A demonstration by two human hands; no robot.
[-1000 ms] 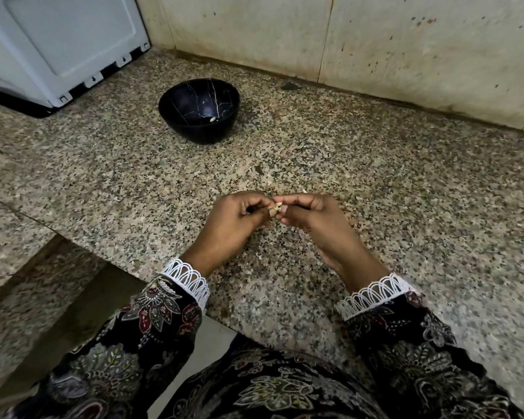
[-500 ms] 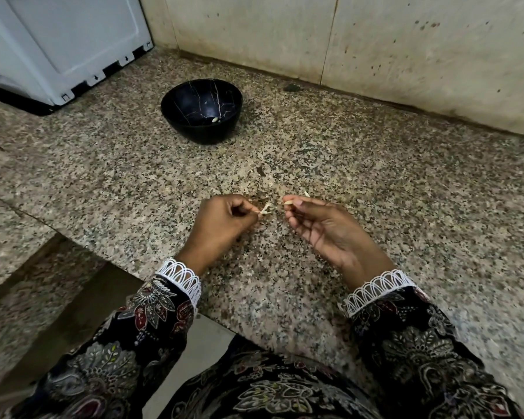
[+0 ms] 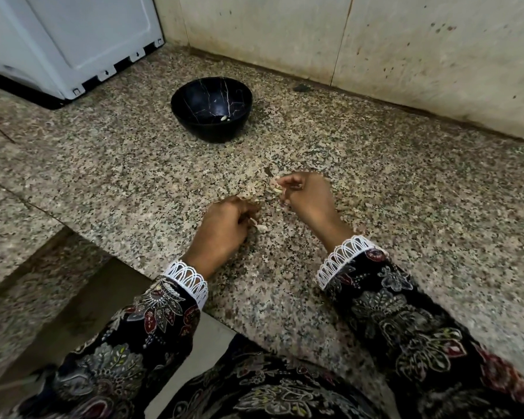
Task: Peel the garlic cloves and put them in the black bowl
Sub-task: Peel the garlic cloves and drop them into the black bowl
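Observation:
The black bowl (image 3: pixel 211 86) stands on the granite counter, up and left of my hands, with a peeled clove (image 3: pixel 224 117) lying inside. My right hand (image 3: pixel 307 199) pinches a pale garlic clove (image 3: pixel 277 189) between its curled fingers and thumb, just above the counter. My left hand (image 3: pixel 224 226) sits lower and to the left, knuckles up, fingers curled. It holds a scrap of garlic peel (image 3: pixel 258 225) at its fingertips, right at the counter surface.
Thin garlic skins (image 3: pixel 251 192) lie scattered on the counter between my hands. A white appliance (image 3: pixel 73 40) fills the back left corner. A stained wall (image 3: pixel 406 55) runs along the back. The counter's front edge (image 3: pixel 109 252) drops off at lower left.
My hands have drawn apart. The left hand went down and left to the counter with the peel, and the right hand kept the clove and curled its fingers around it.

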